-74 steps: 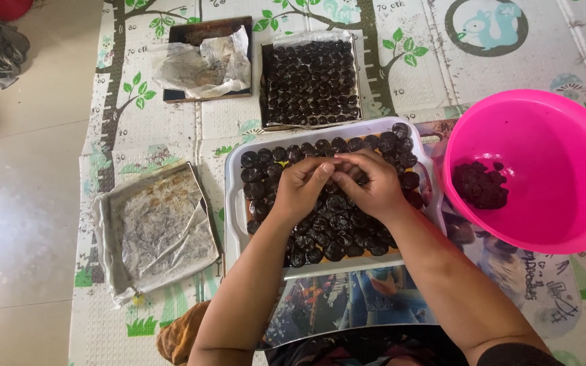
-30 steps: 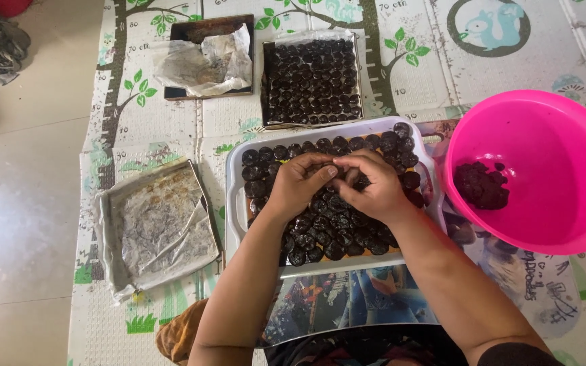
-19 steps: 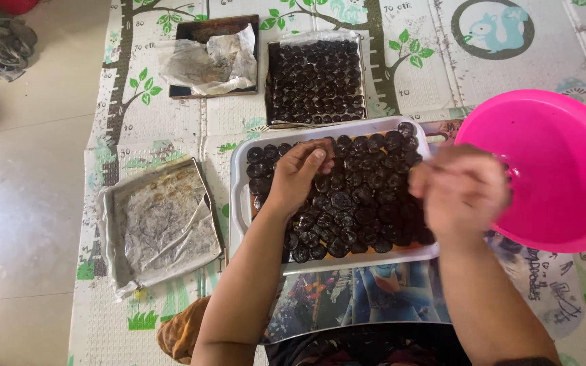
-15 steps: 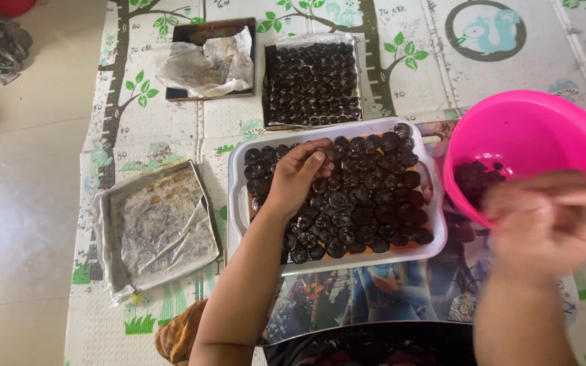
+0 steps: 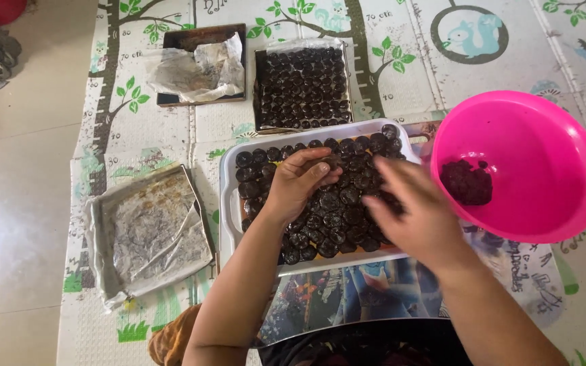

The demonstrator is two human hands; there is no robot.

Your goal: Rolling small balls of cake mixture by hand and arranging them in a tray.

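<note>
While the left hand [image 5: 300, 181] rests curled on the dark pieces [image 5: 327, 203] in the white tray [image 5: 228, 203], this tray looks almost full. The blurred right hand [image 5: 415, 210] hovers beside it, grip unclear; just right of it, a small lump [image 5: 466, 181] remains in the pink bowl [image 5: 551, 135].

Right hand [image 5: 418, 213] back from pink bowl [image 5: 551, 122] over the cookie tray [image 5: 228, 203].

Prob. a home: kids' play mat [image 5: 401, 41] on tiled floor [image 5: 15, 203] w/ baking trays [image 5: 228, 203].
</note>
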